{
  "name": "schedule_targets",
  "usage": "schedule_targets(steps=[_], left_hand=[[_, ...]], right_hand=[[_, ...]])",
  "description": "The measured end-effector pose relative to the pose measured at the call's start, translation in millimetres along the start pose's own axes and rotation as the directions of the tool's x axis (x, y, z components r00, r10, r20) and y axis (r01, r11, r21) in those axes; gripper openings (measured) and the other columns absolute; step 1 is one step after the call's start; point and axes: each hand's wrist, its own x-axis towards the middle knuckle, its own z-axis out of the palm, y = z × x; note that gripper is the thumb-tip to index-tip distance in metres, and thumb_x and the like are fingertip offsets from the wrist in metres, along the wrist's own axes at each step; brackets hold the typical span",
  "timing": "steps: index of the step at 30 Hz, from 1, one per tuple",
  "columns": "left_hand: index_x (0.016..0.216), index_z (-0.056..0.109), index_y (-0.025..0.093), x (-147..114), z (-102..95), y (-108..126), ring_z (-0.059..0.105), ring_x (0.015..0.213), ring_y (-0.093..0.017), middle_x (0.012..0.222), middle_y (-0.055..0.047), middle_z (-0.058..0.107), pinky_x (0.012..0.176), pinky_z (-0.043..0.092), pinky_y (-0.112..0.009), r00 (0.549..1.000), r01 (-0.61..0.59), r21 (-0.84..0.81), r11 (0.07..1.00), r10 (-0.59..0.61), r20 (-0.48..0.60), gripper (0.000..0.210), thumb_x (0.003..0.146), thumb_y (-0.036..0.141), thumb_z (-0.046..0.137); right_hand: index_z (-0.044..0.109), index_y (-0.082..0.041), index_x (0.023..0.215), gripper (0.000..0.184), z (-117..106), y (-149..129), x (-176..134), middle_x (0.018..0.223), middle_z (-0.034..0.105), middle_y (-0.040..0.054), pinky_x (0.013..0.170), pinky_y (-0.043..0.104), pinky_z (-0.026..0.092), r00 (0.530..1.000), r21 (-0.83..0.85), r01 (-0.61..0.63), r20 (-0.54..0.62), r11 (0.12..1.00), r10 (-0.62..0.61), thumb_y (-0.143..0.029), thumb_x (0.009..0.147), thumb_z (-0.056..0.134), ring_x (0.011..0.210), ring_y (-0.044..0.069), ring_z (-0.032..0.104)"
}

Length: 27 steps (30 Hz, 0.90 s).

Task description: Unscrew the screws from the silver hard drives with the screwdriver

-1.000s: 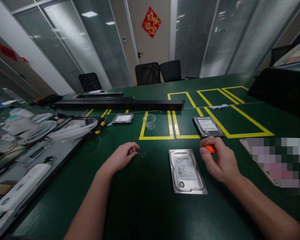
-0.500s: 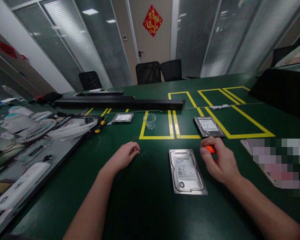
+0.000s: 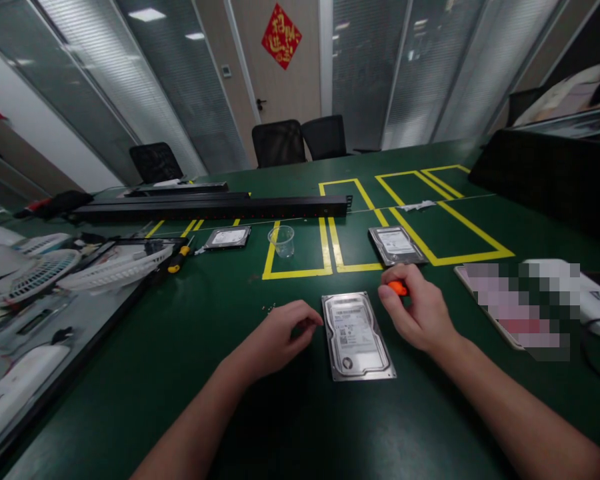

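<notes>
A silver hard drive lies label up on the green table between my hands. My left hand is at its left edge, fingers bent, with a gap between thumb and forefinger and nothing seen in it. Whether the fingertips touch the drive, I cannot tell. Several tiny screws lie just beyond that hand. My right hand, right of the drive, is closed around an orange handle; the rest of that tool is hidden. Just beyond it lies a second hard drive.
A clear plastic cup stands inside yellow tape lines. Farther left are another hard drive and a yellow-black screwdriver. Fan parts crowd the left side. Long black bars lie behind; a blurred-out phone-like slab lies right.
My left hand has moved right, from beside the tiny screws to the near hard drive's left edge. My right hand keeps its grip on the orange handle. The view has turned slightly right.
</notes>
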Motion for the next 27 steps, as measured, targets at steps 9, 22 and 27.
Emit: schedule_targets(steps=[9,22,27], left_hand=[[0.11,0.066,0.021,2.1,14.4,0.3,0.065,0.099,-0.02,0.111,-0.006,0.07,0.086,0.053,-0.032,0.999,0.025,-0.1,0.995,-0.023,0.031,0.016,0.106,0.013,0.054],[0.103,0.065,0.02,6.3,25.2,-1.4,0.064,0.095,-0.02,0.105,-0.004,0.068,0.083,0.051,-0.031,0.997,0.059,-0.142,0.988,-0.052,0.052,0.017,0.099,0.005,0.058],[0.102,0.066,0.02,6.8,26.6,-4.0,0.066,0.094,-0.019,0.104,-0.004,0.07,0.083,0.052,-0.03,0.996,0.085,-0.199,0.976,-0.076,0.052,0.014,0.099,0.007,0.061]], right_hand=[[0.053,-0.024,0.098,0.01,-0.2,-1.4,-0.4,0.079,0.065,0.002,0.061,0.032,0.047,1.0,0.014,-0.015,0.016,1.0,0.015,-0.031,0.102,0.059,0.064,0.019,0.062],[0.053,-0.023,0.099,0.012,0.1,-2.2,0.3,0.08,0.064,0.0025,0.06,0.031,0.047,1.0,0.006,-0.001,0.017,1.0,0.001,-0.033,0.103,0.059,0.066,0.019,0.063],[0.052,-0.024,0.098,0.012,-0.6,-3.4,1.1,0.08,0.065,0.0025,0.061,0.032,0.048,1.0,-0.002,-0.004,0.021,1.0,0.004,-0.033,0.103,0.058,0.066,0.019,0.063]])
